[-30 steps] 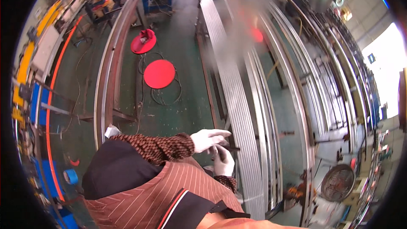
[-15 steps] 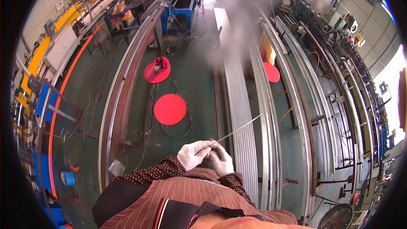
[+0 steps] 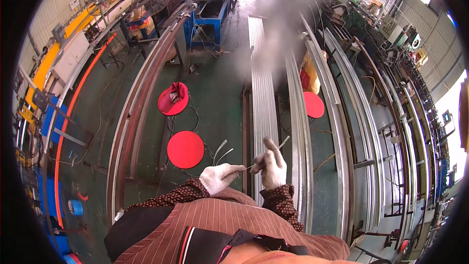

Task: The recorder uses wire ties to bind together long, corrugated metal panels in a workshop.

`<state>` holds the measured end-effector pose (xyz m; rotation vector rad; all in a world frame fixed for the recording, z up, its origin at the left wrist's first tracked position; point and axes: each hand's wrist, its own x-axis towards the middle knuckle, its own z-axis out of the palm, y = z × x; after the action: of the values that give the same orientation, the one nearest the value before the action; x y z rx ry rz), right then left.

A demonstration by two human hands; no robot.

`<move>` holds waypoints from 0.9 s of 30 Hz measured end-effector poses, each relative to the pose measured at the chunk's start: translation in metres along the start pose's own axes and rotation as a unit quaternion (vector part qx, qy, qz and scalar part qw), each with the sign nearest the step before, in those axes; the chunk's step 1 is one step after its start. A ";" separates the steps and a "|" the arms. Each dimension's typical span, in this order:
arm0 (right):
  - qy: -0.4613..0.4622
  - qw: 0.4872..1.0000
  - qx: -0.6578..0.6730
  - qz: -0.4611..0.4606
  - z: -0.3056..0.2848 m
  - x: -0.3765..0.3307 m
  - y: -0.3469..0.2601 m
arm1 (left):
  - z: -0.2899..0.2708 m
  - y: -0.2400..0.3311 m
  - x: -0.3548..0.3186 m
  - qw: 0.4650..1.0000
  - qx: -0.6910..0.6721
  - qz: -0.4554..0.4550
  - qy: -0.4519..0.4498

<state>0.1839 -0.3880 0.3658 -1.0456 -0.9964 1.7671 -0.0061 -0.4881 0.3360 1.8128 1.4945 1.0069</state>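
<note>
Both my hands wear pale work gloves and are raised in front of my body. My left hand [image 3: 221, 177] pinches a thin pale strip [image 3: 248, 167], which runs across the small gap to the other glove. My right hand [image 3: 272, 166] has fingers bent round the strip, with the index finger pointing up. One flat end of the strip sticks out beyond the right fingers. Two thin pale strip ends [image 3: 222, 149] curve up past the left fingertips; whether they belong to the same strip is hidden. A bundle of long ribbed metal profiles [image 3: 263, 102] lies just beyond my right hand.
Two red round stools [image 3: 185, 149] stand ahead on the left, the farther one with red cloth [image 3: 177, 92] on it. Another red stool [image 3: 314, 104] is among the metal rails on the right. A long rail [image 3: 132, 117] runs along the left. A dark blur covers part of the upper middle.
My hands have moved apart, the right one outward and up, with the strip now between them. The long strip end at upper right looks shorter. The view has tilted slightly.
</note>
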 end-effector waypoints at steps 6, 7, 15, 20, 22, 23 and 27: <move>-0.079 0.997 -0.025 0.003 0.012 0.071 -0.008 | -0.010 -0.030 0.075 0.989 -0.097 -0.092 -0.058; -0.055 0.998 -0.005 0.005 0.015 0.088 -0.010 | -0.013 -0.039 0.091 0.992 -0.082 -0.085 -0.054; -0.016 0.990 0.077 -0.121 0.092 0.295 -0.058 | -0.074 -0.129 0.263 0.966 -0.216 -0.115 0.084; -0.058 0.979 0.068 -0.182 0.152 0.424 -0.108 | -0.161 -0.178 0.376 0.968 -0.216 -0.097 0.088; -0.085 0.974 0.079 -0.194 0.178 0.466 -0.121 | -0.190 -0.190 0.406 0.965 -0.213 -0.116 0.098; -0.087 0.974 0.066 -0.200 0.190 0.483 -0.126 | -0.204 -0.197 0.419 0.966 -0.212 -0.107 0.104; -0.101 0.974 0.029 -0.200 0.226 0.543 -0.136 | -0.242 -0.226 0.451 0.953 -0.218 -0.180 0.109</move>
<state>-0.1547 0.1078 0.4264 -0.5828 -1.1788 1.5742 -0.2907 -0.0078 0.3694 1.1034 1.5088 1.2579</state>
